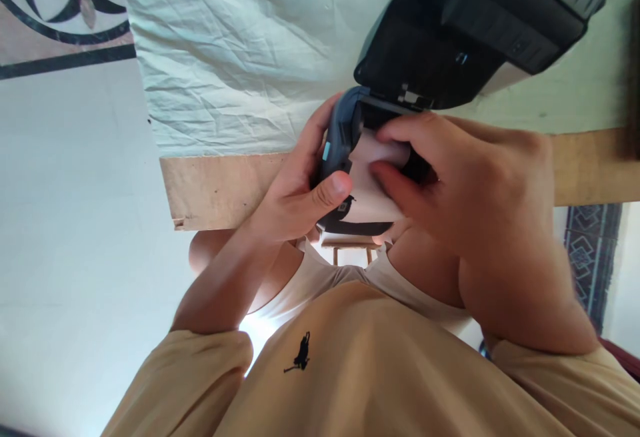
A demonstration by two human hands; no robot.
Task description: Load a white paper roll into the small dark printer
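Observation:
A dark label printer [341, 131] is tilted at the table's near edge, its black lid [425, 37] swung up and back. My left hand [300, 183] grips the body from the left side, thumb resting on the front rim. Inside the printer sits white paper [373, 190] that looks like a roll, with a loose flap curling over it. My right hand [465, 177] reaches in from the right, thumb and index finger closed on the paper. The other right fingers are hidden behind the hand.
A pale green cloth [240, 43] covers the wooden table [220, 187], leaving a bare strip along the near edge. My legs are under that edge, with a small wooden stool [347, 245] between them. At the right edge stands a dark object [635, 77], only partly visible.

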